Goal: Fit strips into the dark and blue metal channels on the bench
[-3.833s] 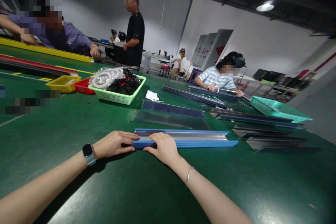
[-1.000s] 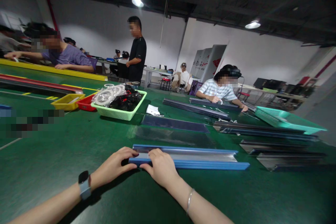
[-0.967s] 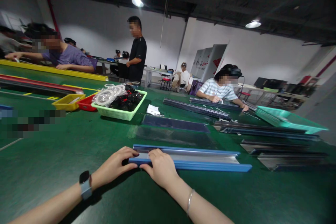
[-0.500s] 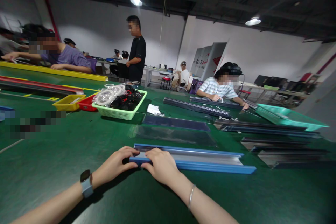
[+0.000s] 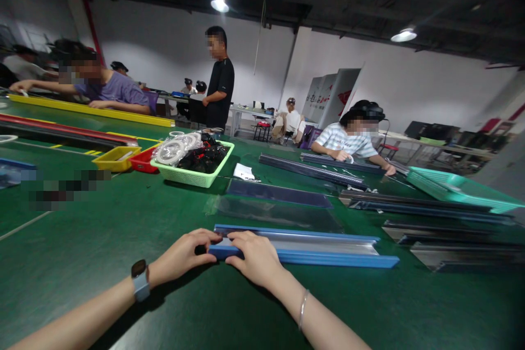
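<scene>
A blue U-shaped channel profile (image 5: 332, 256) with a pale grey inside lies lengthwise on the green table, its open side up. At its left end my left hand (image 5: 192, 251) grips the corner, thumb low on the near side and fingers at the inner edge. My right hand (image 5: 254, 257) is closed over the near wall just beside it, fingers reaching into the channel and thumb outside. What the fingertips touch inside the channel is partly hidden. Behind the profile lie two flat clear strips, a bluish one (image 5: 279, 193) and a more transparent one (image 5: 274, 213).
A pale green basket (image 5: 192, 178) holds white rings and black parts, beside red (image 5: 143, 159) and yellow trays (image 5: 117, 159). Dark profiles (image 5: 414, 203) lie to the right, near a teal basket (image 5: 459, 188). Co-workers sit across the table and at far left, near a yellow profile (image 5: 90, 111).
The view has shifted slightly, so most of the scene sits a little further right. Both hands keep their hold on the left end of the blue profile.
</scene>
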{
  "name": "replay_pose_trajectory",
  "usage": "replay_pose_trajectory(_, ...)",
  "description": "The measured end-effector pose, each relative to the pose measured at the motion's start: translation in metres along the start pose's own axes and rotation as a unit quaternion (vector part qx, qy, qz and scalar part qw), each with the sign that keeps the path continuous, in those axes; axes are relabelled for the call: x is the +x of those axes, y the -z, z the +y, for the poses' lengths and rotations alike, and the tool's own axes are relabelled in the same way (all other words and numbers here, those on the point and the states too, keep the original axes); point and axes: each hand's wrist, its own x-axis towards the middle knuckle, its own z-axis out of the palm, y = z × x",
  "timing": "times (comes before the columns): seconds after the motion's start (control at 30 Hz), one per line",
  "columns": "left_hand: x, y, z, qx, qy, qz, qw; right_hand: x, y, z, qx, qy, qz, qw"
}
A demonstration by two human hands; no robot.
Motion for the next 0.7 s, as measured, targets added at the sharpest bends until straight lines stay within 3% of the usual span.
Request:
replay_pose_trajectory(0.3,0.0002,0.001,0.0006,-0.006,0.001,-0.003,1.0,0.0021,0.0021,0.001,0.03,-0.019,-0.032,0.999)
replay_pose_trajectory(0.7,-0.0005,0.001,0.0012,-0.014,0.001,0.007,1.0,0.0014,0.0042,-0.0042,0.019,-0.04,-0.031,0.999)
